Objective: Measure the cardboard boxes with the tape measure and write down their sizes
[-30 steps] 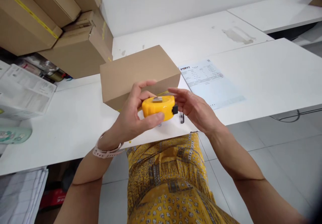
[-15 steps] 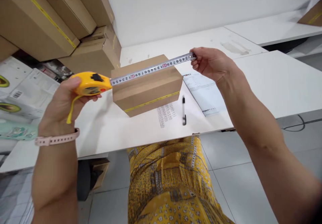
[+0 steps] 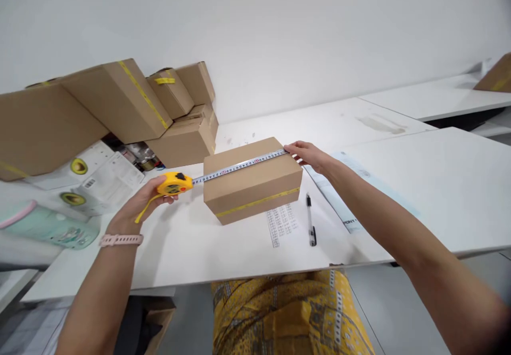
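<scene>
A brown cardboard box [image 3: 251, 182] with a strip of yellow tape along its front sits on the white table. My left hand [image 3: 149, 198] is closed around the yellow case of a tape measure [image 3: 173, 183], just left of the box. From there the metal blade runs along the top of the box, close to its surface. At the box's right end, my right hand [image 3: 305, 154] pinches the tip of the blade. Whether the fingers also touch the cardboard, I cannot tell.
A black-capped pen [image 3: 310, 219] and a printed sheet [image 3: 281, 224] lie in front of the box. Pale blue packets [image 3: 333, 200] are under my right forearm. Stacked cartons [image 3: 128, 99] and a green tumbler [image 3: 51, 224] stand at the left.
My right hand has come inward and down to the box's right edge. The blade has lowered onto or near the top of the box. The camera view has tilted upward.
</scene>
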The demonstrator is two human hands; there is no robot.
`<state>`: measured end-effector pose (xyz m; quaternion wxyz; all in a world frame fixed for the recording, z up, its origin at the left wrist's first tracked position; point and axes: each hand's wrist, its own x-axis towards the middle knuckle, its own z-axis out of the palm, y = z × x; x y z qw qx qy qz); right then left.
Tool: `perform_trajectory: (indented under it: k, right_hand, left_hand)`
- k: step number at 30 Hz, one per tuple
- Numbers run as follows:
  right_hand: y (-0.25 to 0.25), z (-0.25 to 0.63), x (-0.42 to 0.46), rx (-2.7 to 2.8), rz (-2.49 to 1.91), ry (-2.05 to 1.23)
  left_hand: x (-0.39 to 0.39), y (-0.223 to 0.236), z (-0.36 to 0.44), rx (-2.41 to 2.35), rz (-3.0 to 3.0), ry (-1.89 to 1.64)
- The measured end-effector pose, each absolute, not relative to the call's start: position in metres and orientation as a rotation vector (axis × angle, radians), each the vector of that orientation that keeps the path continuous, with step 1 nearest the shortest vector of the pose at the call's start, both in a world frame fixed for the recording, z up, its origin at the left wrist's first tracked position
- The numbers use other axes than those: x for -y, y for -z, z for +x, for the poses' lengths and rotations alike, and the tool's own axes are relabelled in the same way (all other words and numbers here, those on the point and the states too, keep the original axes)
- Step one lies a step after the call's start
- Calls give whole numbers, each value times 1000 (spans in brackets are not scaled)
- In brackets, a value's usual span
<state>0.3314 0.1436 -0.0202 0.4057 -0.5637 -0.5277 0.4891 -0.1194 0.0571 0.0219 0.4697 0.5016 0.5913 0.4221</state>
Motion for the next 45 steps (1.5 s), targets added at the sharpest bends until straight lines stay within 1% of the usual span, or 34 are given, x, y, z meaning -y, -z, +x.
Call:
perform_trajectory:
  k: [5, 11, 16, 25, 28, 30, 33, 36, 38, 40, 42, 45]
  right_hand:
    - [27, 325, -141, 1416, -1484, -1262]
    - [36, 328, -148, 1442, -1531, -1260]
    - [31, 329, -147, 1470, -1536, -1225]
    - [13, 321, -149, 1615, -1643, -990]
    - [7, 322, -150, 1616, -1649, -946]
    - [2, 325, -152, 1586, -1573, -931]
    - [-9, 323, -155, 1562, -1355, -905]
    - [-23, 304, -163, 1667, -1193, -896]
    - [-30, 283, -171, 1788, -1171, -909]
    - [-34, 260, -181, 1904, -1185, -923]
    - [-35, 242, -192, 2007, -1212, -937]
    - [-29, 226, -207, 2102, -1262, -957]
  left_hand:
    - [-57, -25, -97, -1372, 1304, -985]
    - [-56, -23, -102, -1334, 1304, -947]
    - [-55, -22, -101, -1317, 1303, -951]
    - [-46, -25, -92, -1330, 1355, -1009]
    - [-33, -34, -86, -1366, 1426, -1036]
    - [-16, -36, -79, -1316, 1457, -1008]
    - [21, -20, -51, -1037, 1366, -786]
    - [59, 14, 7, -690, 1036, -614]
    - [75, 37, 55, -535, 888, -667]
    - [81, 52, 100, -475, 788, -821]
    - [80, 58, 131, -469, 732, -973]
    - [73, 54, 150, -519, 697, -1117]
